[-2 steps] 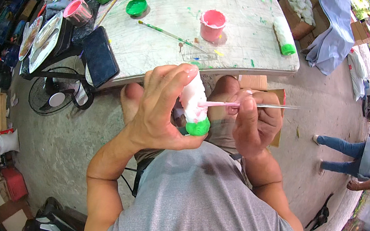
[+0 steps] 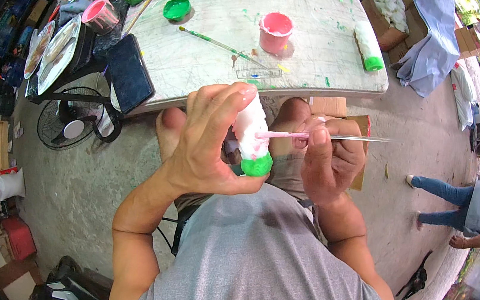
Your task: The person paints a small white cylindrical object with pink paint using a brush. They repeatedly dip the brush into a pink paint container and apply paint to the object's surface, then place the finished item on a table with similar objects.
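My left hand (image 2: 205, 140) grips a white, bumpy cylindrical piece (image 2: 249, 121) by its two ends, the thumb under its green-painted end and the fingers at the top. Pink paint marks the piece just above the green. Between thumb and fingers, my right hand (image 2: 335, 158) pinches a thin paintbrush (image 2: 284, 134), held nearly level. The brush's pink tip touches the side of the white piece. On the table beyond stand a pink paint tub (image 2: 276, 33) and a green paint lid (image 2: 177, 8). A similar white piece with a green end (image 2: 367, 47) lies at the table's right.
A second paintbrush (image 2: 217, 44) lies on the paint-spotted white table (image 2: 322, 16). A dark phone (image 2: 131, 72) rests at the left edge, near another pink tub (image 2: 101, 15). A fan (image 2: 73, 128) stands on the floor. At right are a walking person (image 2: 455, 203) and a black cat (image 2: 415, 281).
The brush and my right hand have shifted very slightly; the tip stays on the white piece. The person at right has moved a foot a little.
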Available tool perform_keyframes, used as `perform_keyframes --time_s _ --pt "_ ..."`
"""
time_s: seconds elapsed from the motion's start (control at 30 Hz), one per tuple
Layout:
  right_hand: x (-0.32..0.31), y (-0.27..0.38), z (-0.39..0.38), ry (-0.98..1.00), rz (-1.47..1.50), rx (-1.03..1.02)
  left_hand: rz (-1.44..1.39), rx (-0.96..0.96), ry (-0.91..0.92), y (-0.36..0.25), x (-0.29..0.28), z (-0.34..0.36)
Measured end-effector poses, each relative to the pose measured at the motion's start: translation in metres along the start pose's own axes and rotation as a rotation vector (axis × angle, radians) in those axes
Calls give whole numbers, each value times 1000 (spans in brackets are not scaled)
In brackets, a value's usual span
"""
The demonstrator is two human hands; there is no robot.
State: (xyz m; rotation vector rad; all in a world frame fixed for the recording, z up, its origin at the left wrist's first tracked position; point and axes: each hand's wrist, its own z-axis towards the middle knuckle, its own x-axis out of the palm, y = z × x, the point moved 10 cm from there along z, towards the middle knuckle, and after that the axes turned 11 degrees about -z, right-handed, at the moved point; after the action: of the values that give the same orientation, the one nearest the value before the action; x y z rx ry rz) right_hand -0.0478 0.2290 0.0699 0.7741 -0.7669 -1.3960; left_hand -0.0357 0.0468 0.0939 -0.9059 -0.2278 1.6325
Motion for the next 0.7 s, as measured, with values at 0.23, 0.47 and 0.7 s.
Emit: perform_keyframes --time_s 0.23,0.47,0.7 --pt "-2 1 1 -7 -28 -32 -68 -16 -27 2 0 -1" --pt "-5 15 -3 1 -121 -195 -12 -13 2 0 0 0" --pt "13 51 -13 172 -426 -417 -117 -43 -62 4 1 -5"
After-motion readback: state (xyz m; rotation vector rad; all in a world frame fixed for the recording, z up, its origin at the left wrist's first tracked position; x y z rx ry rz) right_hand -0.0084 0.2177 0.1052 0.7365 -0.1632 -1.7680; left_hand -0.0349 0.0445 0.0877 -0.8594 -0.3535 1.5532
